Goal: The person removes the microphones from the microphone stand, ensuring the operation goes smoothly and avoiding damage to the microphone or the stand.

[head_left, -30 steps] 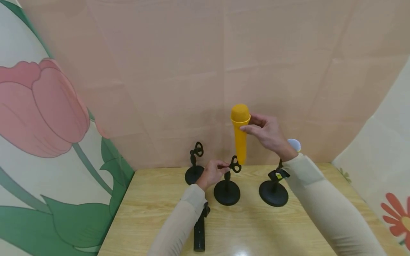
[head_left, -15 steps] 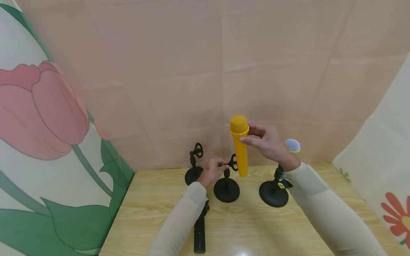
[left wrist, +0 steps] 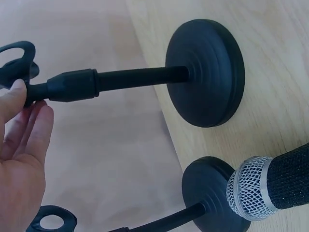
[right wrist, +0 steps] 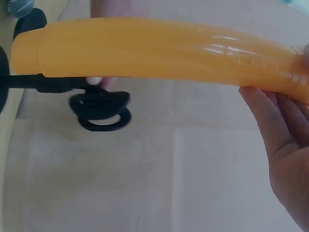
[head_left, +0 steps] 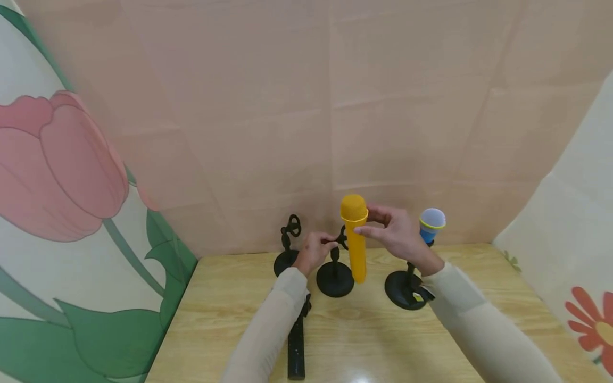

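Yellow microphone (head_left: 356, 250): being held upright, pinched just below its head by the right hand (head_left: 398, 235), beside the middle stand (head_left: 334, 279) and apparently not being carried by it.
Middle stand: being pinched near its top between thumb and fingers of the left hand (head_left: 313, 252).
Done, seemingly: blue microphone (head_left: 428, 233) being held up by the right stand (head_left: 404, 290).
Left, seemingly: middle stand and left stand (head_left: 286, 260) not being filled; black microphone (head_left: 296, 351) being supported by the table (head_left: 215, 319).
Count: three stands, three microphones being seen.
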Demonstrator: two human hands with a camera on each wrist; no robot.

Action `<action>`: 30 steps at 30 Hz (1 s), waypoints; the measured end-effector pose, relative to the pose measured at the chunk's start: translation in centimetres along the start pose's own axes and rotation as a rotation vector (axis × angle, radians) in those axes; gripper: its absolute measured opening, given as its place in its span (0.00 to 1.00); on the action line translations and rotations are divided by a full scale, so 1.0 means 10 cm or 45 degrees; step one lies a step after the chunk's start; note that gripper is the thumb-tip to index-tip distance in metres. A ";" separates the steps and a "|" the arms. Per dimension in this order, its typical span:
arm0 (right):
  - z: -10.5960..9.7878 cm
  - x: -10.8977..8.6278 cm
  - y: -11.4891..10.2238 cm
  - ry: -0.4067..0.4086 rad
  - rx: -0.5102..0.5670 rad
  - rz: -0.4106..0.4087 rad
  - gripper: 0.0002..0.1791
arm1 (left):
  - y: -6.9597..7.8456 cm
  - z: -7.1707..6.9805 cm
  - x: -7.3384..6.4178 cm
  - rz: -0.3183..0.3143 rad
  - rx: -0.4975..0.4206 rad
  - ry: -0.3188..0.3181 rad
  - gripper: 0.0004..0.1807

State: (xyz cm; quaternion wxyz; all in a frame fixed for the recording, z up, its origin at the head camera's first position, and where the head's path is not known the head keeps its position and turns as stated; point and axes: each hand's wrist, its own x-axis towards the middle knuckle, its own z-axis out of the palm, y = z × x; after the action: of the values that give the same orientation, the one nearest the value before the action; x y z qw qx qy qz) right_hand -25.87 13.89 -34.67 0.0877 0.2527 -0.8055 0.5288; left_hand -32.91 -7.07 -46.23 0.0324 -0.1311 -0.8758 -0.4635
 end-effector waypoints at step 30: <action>0.54 -0.54 0.61 -0.117 0.120 0.230 0.25 | -0.02 -0.02 0.14 -0.096 -0.216 0.103 0.05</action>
State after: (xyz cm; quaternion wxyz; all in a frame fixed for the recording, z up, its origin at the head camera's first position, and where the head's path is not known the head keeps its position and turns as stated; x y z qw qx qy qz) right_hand -23.61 12.68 -44.12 -0.0094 0.2071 -0.8023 0.5598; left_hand -34.27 -7.02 -46.04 0.0390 -0.0814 -0.8357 -0.5417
